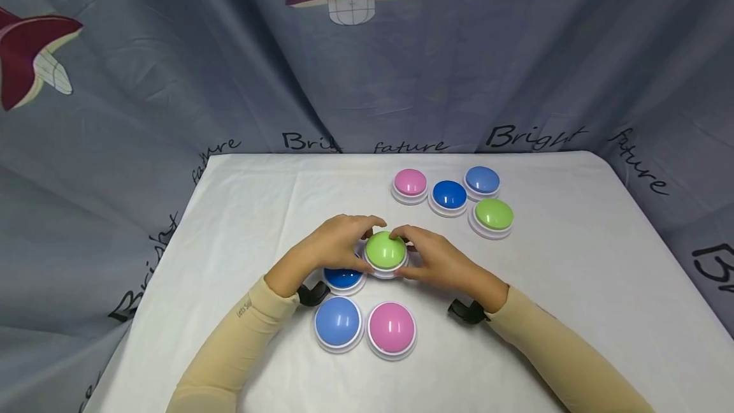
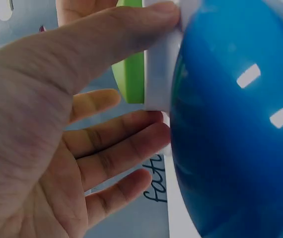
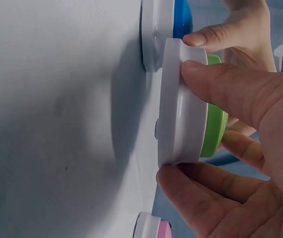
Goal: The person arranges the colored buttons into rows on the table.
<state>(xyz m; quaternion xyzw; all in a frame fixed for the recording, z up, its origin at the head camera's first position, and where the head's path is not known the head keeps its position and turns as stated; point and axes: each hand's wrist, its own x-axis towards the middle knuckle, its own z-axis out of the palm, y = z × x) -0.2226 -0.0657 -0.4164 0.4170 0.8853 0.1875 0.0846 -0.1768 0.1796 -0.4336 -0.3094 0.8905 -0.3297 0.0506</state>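
Observation:
A green dome push button [image 1: 385, 249] on a round white base is held between both hands near the middle of the table. My left hand [image 1: 335, 244] grips the base from the left, thumb on the near side and fingers round the far side. From the right, my right hand [image 1: 438, 259] holds the same base between thumb and fingers. In the right wrist view the white base [image 3: 183, 104] is raised off the cloth, its shadow beneath. A dark blue button [image 1: 343, 278] sits under the left thumb, partly hidden; its dome [image 2: 241, 134] looms large in the left wrist view.
Nearer the body stand a light blue button [image 1: 338, 322] and a pink button [image 1: 392, 328]. Toward the back right are another pink [image 1: 410, 181], dark blue [image 1: 449, 194], light blue [image 1: 482, 180] and green button [image 1: 494, 214]. A grey curtain [image 1: 229, 69] hangs behind the white-covered table [image 1: 550, 209].

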